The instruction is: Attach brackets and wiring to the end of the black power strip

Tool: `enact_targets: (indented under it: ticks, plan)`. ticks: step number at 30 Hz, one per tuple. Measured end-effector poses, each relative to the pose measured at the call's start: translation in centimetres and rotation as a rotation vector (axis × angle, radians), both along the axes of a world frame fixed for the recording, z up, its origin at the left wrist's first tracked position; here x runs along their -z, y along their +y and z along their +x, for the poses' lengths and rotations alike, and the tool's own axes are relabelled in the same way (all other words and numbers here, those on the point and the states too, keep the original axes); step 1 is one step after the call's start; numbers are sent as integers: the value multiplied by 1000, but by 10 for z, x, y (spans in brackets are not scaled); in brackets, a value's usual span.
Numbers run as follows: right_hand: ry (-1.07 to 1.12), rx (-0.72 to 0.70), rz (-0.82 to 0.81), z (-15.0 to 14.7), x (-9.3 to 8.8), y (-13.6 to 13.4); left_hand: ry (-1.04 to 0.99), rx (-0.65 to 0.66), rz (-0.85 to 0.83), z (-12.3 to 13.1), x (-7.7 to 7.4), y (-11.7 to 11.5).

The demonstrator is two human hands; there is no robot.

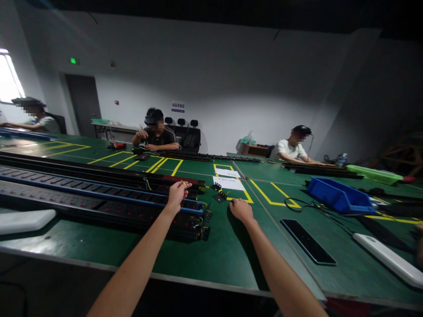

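Note:
My left hand (177, 194) is raised over the near ends of long black rails (139, 215) with red dots. Its fingers are pinched on a small yellowish piece, too small to name. On the green table, my right hand (241, 209) rests with its fingers curled under. Whatever lies beneath those fingertips is hidden. Between the hands lie small black brackets (220, 196), just left of my right fingertips. Wires and black end pieces (205, 233) stick out from the rails' ends.
Printed white sheets (228, 182) and yellow tape mark the table. To the right are a black phone-like slab (309, 242), a blue bin (342, 197), a white bar (386, 259) and cables. Another white piece (26, 221) lies left. Several people sit across the table.

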State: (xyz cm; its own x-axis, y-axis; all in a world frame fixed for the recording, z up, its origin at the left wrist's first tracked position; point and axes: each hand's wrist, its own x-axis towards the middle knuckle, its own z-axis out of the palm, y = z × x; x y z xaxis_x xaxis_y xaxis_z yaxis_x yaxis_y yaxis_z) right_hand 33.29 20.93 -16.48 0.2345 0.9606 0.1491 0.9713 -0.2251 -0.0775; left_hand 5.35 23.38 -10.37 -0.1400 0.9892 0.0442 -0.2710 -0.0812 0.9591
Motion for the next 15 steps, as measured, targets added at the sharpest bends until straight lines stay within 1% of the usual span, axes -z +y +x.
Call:
enact_targets:
  ticks: [9, 15]
  plan:
    - [0, 2, 3, -1, 0, -1, 32, -23, 22, -1, 5, 6]
    - [-1, -3, 9, -1, 1, 0, 32, -32, 12, -2, 4, 6]
